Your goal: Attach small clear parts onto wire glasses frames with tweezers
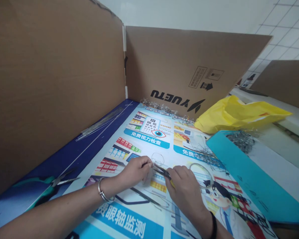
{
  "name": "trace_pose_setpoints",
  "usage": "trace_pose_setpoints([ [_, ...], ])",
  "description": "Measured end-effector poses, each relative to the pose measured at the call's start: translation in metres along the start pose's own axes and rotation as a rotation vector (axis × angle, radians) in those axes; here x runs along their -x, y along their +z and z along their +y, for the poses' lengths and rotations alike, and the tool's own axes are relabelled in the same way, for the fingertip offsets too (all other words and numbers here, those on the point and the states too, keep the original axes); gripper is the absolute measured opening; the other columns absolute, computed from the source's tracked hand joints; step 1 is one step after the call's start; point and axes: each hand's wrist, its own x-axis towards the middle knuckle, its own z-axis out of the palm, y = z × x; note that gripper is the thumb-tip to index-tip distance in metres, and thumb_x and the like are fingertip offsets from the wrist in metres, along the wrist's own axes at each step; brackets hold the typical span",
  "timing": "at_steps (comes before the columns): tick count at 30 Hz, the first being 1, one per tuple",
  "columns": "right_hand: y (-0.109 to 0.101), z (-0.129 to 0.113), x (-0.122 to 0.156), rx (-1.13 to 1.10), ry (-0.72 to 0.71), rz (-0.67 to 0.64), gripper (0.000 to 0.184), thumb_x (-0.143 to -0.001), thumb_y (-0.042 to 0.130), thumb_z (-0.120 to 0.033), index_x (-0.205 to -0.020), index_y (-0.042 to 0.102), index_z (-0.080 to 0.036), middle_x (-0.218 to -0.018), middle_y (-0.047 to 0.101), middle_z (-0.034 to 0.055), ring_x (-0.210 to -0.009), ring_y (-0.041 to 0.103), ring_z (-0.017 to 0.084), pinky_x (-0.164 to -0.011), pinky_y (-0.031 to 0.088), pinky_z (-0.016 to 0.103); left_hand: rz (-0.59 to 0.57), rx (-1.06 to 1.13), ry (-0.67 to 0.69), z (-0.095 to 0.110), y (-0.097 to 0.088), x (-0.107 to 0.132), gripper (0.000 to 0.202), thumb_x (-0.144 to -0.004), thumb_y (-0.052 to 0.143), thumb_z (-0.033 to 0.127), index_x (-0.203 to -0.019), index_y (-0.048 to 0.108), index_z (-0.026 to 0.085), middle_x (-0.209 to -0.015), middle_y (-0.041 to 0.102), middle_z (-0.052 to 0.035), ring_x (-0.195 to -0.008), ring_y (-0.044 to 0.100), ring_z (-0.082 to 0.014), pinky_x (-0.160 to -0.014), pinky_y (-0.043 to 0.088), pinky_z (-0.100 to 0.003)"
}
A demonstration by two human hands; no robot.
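Beyond the pliers [165,173]: cardboard [164,59], yellow bag [239,114] (crumpled).

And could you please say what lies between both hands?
In the head view, the nose of the pliers and thin wire lie between the left hand and right hand.

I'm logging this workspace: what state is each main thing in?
Thin metal wire: looped, pinched by left hand
Yellow-handled black pliers: gripped by right hand
Teal-handled metal tool: lying open
Yellow bag: crumpled
Teal-and-white box: bearing grey metal tangle
Brown lettered cardboard panel: upright
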Motion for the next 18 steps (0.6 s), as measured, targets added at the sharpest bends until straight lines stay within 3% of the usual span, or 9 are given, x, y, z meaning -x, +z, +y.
trace_pose_setpoints([
  [18, -0.0059, -0.0066, 0.0009, 0.224, -0.058, -0.038, 0.007, -0.083, 0.051, -0.019, -0.08, 0.057, -0.019, -0.071, 0.048, 0.0049, -0.069, 0.04, 0.021, -0.064, 0.026, 0.035, -0.038, -0.098, 0.056, -0.0002, 0.0005, 0.0013, 0.02, -0.082, 0.039, 0.02, -0.063, 0.046, 0.02, -0.05, 0.051, 0.0047, -0.053, 0.049, -0.0125, -0.053, 0.035, -0.022],
])
